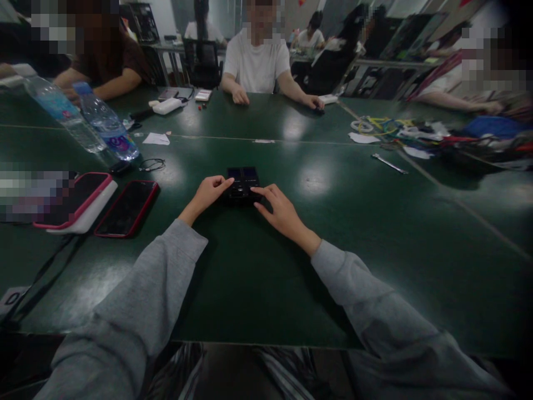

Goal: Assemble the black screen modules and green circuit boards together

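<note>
Small black device (242, 183), flat on green table (333, 233).

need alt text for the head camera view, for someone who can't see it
Both hands, left hand and right hand, touch a small black device on a green table. Two phones and water bottles lie to the left; other people sit around the table.

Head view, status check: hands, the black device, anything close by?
Left hand and right hand both touching small black device, flat on green table. Grip unclear. Two phones lie apart, to the left.
</note>
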Tool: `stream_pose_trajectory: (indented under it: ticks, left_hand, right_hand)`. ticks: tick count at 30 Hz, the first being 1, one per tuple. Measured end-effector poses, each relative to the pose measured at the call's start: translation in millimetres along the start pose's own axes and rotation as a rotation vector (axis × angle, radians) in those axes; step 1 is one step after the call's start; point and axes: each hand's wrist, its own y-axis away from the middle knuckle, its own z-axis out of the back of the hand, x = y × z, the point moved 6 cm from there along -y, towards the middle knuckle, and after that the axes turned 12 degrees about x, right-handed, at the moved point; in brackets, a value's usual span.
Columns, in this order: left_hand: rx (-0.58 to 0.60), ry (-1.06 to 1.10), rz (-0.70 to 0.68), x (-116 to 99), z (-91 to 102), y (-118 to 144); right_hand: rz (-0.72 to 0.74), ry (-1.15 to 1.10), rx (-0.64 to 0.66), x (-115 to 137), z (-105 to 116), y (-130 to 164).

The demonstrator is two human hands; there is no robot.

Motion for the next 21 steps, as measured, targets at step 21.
stream_pose_trajectory:
  ticks: [21]
  left_hand:
    - [0.012,-0.02,-0.005,-0.6,-0.1,0.6]
  right_hand:
    - [0.013,-0.017,0.051,1.1,-2.6,-1.3]
